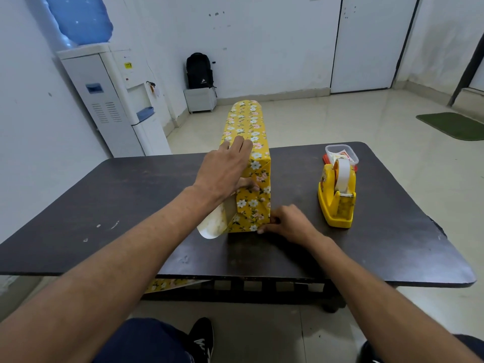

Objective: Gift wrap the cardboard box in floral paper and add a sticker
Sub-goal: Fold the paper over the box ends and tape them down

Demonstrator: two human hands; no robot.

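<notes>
A long box covered in yellow floral paper point(248, 127) lies on the dark table point(104, 195), running away from me. My left hand point(225, 171) lies over its near top edge, fingers on top and thumb pressing the folded end flap. At the lower right corner of the near end, my right hand point(285, 222) pinches the paper fold. A loose flap point(213, 224) with its white underside showing curls out at the lower left of the end.
A yellow tape dispenser point(336, 195) stands to the right of the box. Behind it sits a small clear container point(341, 153) with stickers or cards inside. A scrap of floral paper point(167, 284) hangs under the table's front edge. A water dispenser point(112, 100) stands at the left wall.
</notes>
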